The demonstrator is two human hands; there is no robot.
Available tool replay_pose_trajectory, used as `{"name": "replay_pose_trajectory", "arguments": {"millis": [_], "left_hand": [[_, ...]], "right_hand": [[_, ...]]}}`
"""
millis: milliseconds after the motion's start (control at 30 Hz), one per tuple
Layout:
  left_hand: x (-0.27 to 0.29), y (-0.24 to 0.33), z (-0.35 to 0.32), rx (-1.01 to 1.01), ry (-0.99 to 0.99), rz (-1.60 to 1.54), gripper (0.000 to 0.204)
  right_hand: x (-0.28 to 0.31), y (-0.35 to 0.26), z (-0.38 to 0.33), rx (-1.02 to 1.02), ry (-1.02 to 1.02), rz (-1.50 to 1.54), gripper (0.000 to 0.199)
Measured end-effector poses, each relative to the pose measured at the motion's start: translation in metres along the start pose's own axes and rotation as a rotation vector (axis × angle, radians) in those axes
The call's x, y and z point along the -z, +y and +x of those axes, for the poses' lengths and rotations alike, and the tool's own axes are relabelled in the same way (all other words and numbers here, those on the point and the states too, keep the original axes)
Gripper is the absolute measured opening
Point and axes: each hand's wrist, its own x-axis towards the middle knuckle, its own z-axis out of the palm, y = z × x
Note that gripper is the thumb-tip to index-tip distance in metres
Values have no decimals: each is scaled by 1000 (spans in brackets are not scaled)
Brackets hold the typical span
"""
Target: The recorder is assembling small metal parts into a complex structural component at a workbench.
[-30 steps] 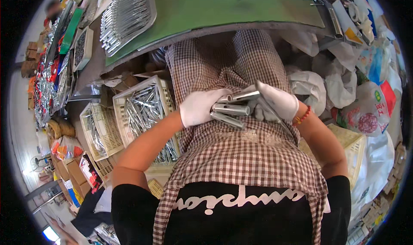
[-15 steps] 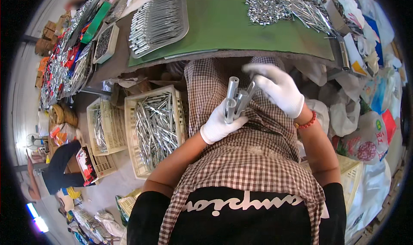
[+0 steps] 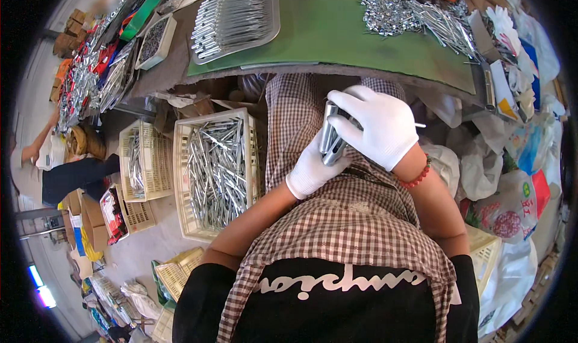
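Both gloved hands grip one bundle of short metal tubes (image 3: 330, 139) over the lap: left hand (image 3: 313, 169) fingers wrapped under it, right hand (image 3: 376, 126) fingers curled over the top. Crate of metal rods (image 3: 218, 169) well left of the fingers, green tabletop (image 3: 325, 30) beyond them

Worktop (image 3: 337, 33), green-covered: tray (image 3: 272, 27) of metal rods far left; loose metal parts (image 3: 415, 18) heaped far right.

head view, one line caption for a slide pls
Two white-gloved hands, left hand and right hand, grip metal tubes above a checked apron.

Workshop: crates of metal rods (image 3: 218, 168)
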Motion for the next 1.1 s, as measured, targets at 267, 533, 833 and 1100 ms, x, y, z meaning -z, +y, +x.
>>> {"name": "replay_pose_trajectory", "arguments": {"millis": [267,533,833,1100], "left_hand": [[14,10,-6,144,-269,-188,71],[19,14,-6,158,-144,-305,46],[30,-1,-5,215,-395,-558,50],[10,1,10,239,-259,-1190,57]], "right_hand": [[-21,5,-13,16,-145,48,22],[-9,18,-2,-219,131,198,18],[-25,12,0,-367,-134,630,24],[-41,8,5,-465,107,1328,41]]}}
